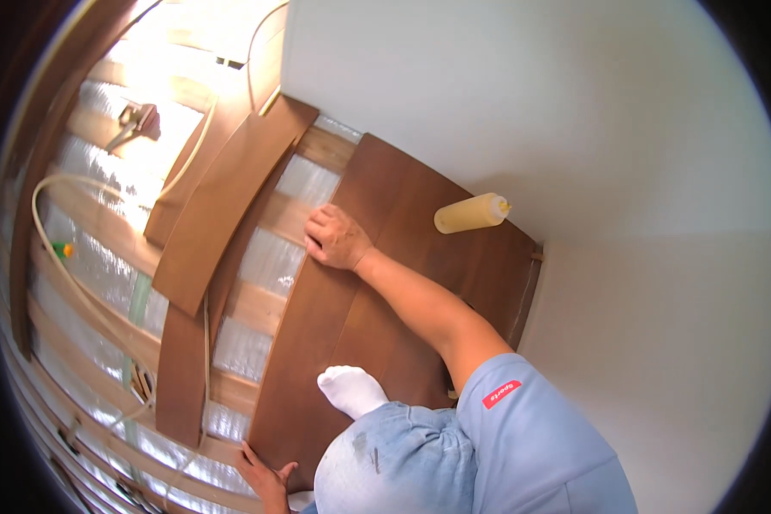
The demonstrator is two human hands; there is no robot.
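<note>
1. At nine o'clock we see a pale hose (60, 257) curving over the bare floor frame, where wooden joists (103, 231) alternate with silvery insulation (270, 261).
2. Toward eleven o'clock a small tool (137, 120) lies in the glare; we cannot tell its kind.
3. Left of centre, loose brown planks (223, 197) lie overlapping across the joists, running from twelve toward seven o'clock.
4. At six o'clock our left hand (264, 475) rests fingers apart on the near end of the laid board (304, 360), gripping nothing.
5. That board lies beside the other laid boards, its left edge open over the insulation.
6. At centre our right hand (334, 238) presses flat on the board's far left edge, fingers together and slightly curled, clamped on nothing.
7. At six o'clock our foot in a white sock (351, 390) rests on the boards, just above a denim knee.
8. At one o'clock a yellow squeeze bottle (471, 212) lies on its side on the boards, against the white wall (574, 128).
</note>
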